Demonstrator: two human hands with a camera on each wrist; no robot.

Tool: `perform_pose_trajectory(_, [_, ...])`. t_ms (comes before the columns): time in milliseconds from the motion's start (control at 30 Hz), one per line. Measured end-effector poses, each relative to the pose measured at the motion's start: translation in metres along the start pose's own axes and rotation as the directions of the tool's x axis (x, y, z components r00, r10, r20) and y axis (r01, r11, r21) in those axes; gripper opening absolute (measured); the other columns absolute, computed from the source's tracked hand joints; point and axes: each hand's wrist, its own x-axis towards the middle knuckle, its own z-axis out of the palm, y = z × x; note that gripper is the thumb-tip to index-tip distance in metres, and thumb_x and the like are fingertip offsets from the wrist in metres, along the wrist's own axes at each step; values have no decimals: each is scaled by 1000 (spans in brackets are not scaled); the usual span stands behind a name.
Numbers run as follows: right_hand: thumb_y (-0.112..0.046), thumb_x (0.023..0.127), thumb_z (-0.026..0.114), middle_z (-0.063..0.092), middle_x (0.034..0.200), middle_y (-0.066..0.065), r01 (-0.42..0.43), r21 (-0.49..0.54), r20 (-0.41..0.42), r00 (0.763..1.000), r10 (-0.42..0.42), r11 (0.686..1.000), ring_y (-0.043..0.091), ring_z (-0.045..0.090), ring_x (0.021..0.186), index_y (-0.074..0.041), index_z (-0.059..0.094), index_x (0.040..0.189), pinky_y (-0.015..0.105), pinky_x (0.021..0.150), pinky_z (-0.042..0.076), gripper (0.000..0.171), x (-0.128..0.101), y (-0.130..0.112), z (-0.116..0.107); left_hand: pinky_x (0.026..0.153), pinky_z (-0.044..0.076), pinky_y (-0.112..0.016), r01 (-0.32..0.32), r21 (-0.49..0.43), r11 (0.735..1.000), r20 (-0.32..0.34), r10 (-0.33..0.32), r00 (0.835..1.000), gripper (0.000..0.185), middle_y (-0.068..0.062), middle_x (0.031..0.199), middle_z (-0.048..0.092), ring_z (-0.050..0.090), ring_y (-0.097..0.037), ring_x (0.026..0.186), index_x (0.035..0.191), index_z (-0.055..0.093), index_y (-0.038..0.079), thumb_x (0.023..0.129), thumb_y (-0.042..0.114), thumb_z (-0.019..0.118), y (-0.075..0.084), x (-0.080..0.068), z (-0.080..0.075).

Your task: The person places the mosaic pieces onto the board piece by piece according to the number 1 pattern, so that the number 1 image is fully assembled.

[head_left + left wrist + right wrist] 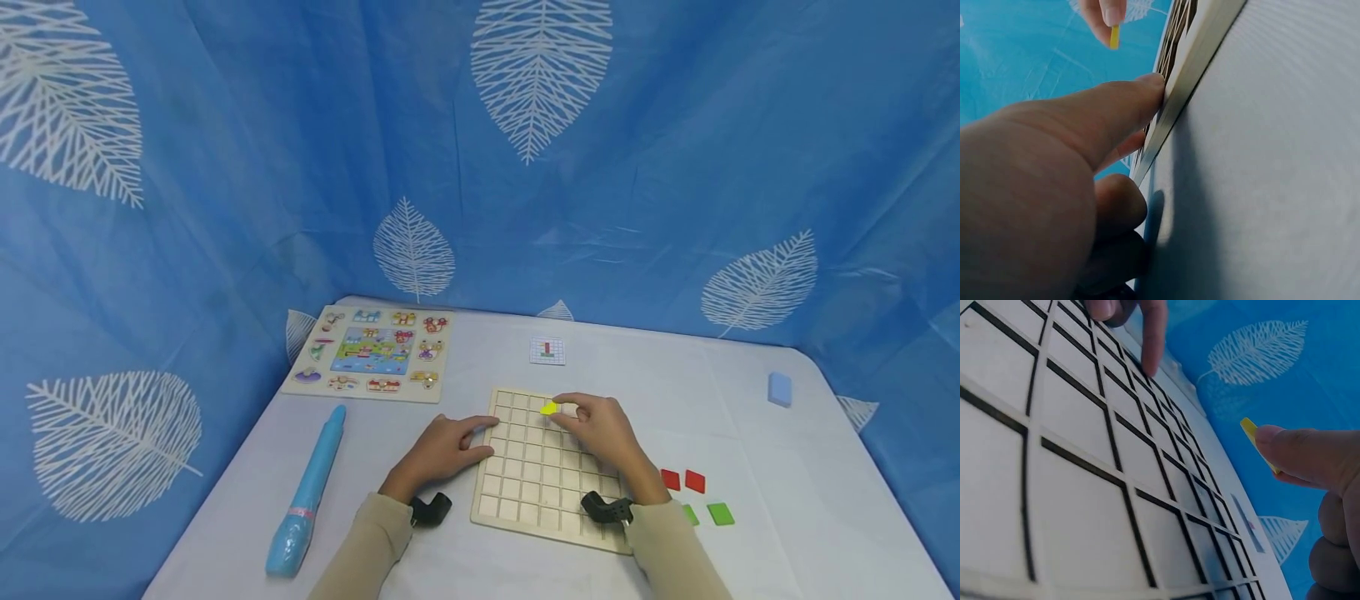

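Observation:
A wooden grid board [531, 471] with square recesses lies on the table. My right hand [600, 425] pinches a yellow square tile [550, 408] between thumb and forefinger, above the far part of the board. In the right wrist view the tile [1259, 444] is tilted and held off the grid, the other fingers curled below. My left hand [441, 450] rests at the board's left edge, thumb and forefinger extended and apart. The left wrist view shows its thumb [1116, 112] pressing the rim of the board [1194, 62].
Two red tiles [695, 481] and two green tiles [721, 513] lie right of the board, partly behind the right forearm. Beyond the board is a pattern card [547, 351]. A picture puzzle [442, 367], a light blue wand-like object [315, 475] and a blue block [780, 389] lie farther out.

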Motion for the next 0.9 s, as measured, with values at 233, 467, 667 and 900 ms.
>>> perform_pose_trajectory(233, [-38, 91, 79, 38, 51, -7, 1, -41, -50, 999, -3, 999, 8, 27, 46, -17, 76, 121, 27, 45, 27, 37, -1, -1, 15, 76, 35, -33, -8, 13, 1000, -2, 8, 1000, 47, 14, 61, 44, 34, -6, 55, 141, 63, 33, 96, 47, 70, -3, 1, 3])
perform_pose_trajectory(467, [-39, 89, 80, 40, 52, -8, -3, -33, -61, 998, 1, 999, 9, 33, 47, -18, 78, 118, 29, 47, 31, 35, -1, 3, 28, 72, 35, -31, -16, 12, 1000, -5, 16, 1000, 46, 13, 61, 44, 34, -5, 54, 140, 63, 32, 96, 45, 70, -2, 2, 2])
perform_pose_trajectory(667, [-39, 88, 81, 42, 53, -8, -28, -55, -49, 998, 25, 998, 11, 38, 49, -21, 78, 115, 30, 50, 32, 33, -1, 4, 32, 69, 35, -30, -8, 15, 1000, -10, 9, 1000, 47, 14, 61, 44, 35, -6, 55, 140, 64, 33, 96, 46, 70, -3, 2, 2])
perform_pose_trajectory(900, [-37, 89, 79, 40, 53, -9, 1, -126, -22, 1000, -4, 992, 9, 35, 48, -20, 78, 117, 30, 49, 31, 33, 0, 6, 33, 63, 34, -28, -13, 16, 1000, -11, 13, 1000, 47, 14, 61, 45, 36, -5, 54, 140, 64, 33, 96, 46, 70, -4, 4, 4])
